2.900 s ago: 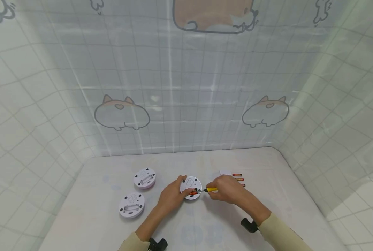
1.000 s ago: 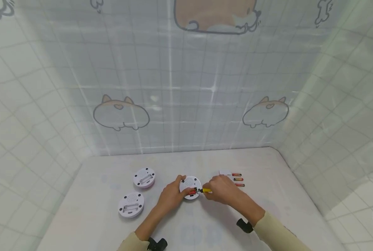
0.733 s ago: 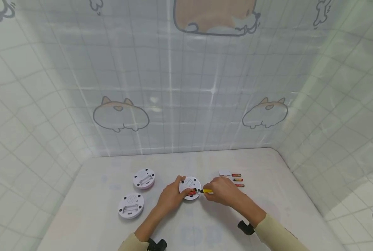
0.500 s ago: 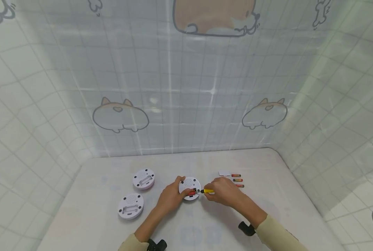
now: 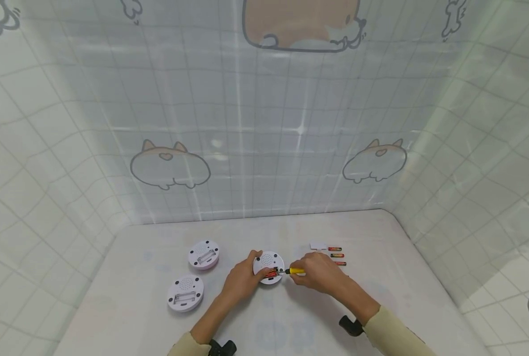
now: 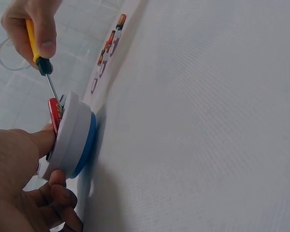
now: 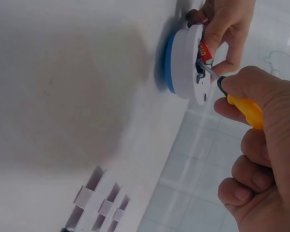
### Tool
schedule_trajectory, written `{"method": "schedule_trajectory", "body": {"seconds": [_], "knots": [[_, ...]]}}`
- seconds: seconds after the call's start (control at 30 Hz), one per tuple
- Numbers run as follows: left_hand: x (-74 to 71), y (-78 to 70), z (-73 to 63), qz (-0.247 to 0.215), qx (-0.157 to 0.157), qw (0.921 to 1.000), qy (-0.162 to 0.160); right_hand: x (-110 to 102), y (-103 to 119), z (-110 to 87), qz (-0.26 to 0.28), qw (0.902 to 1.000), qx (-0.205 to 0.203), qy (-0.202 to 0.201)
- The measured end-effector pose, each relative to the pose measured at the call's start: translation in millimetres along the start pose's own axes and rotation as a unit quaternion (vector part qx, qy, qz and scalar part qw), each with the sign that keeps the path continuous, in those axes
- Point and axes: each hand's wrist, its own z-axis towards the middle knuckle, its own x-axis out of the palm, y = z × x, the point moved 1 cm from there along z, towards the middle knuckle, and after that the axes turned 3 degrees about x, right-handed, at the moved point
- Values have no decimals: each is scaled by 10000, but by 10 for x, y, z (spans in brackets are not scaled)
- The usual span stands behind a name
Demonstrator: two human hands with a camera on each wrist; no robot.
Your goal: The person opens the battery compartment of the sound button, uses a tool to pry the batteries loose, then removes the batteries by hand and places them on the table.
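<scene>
My left hand (image 5: 242, 279) holds a round white device (image 5: 269, 257) with a blue rim, its thumb over the battery compartment. A red battery (image 6: 54, 112) sits tilted in the compartment, one end raised. My right hand (image 5: 319, 273) grips a screwdriver (image 7: 249, 111) by its yellow handle. In the right wrist view the screwdriver's metal shaft reaches the compartment beside the battery (image 7: 205, 50). The head view shows red by the left thumb, but how many batteries are inside cannot be told. The screwdriver's very tip is hidden.
Two more round white devices stand at the left, one behind (image 5: 204, 254) and one in front (image 5: 186, 293), each showing a bare compartment. Several red batteries (image 5: 337, 255) lie right of centre, near a flat white piece (image 5: 318, 245). Patterned sheets (image 5: 264, 168) enclose the table.
Since the earliest frame, my right hand and the screwdriver have shifted slightly left, closer to the device. My left hand keeps the same hold. Over the last second there is hardly any movement.
</scene>
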Motion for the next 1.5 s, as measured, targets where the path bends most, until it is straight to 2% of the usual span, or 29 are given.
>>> {"method": "schedule_trajectory", "body": {"seconds": [0.27, 0.6, 0.8, 1.17, 1.3, 1.5], "knots": [[22, 22, -3, 25, 77, 10000, -16, 28, -29, -35, 143, 9996, 222, 130], [18, 37, 21, 23, 146, 9999, -22, 55, -81, -120, 188, 9988, 452, -65], [30, 38, 24, 24, 100, 9999, 9, 79, -104, -194, 175, 9973, 706, -12], [51, 71, 37, 60, 208, 9997, -121, 186, -201, -415, 973, 9868, 1281, 187], [43, 76, 40, 36, 273, 9995, -147, 235, -240, -511, 1220, 9831, 1336, 265], [28, 79, 30, 33, 268, 9995, -139, 367, -237, -615, 1523, 9774, 1320, 641]]}}
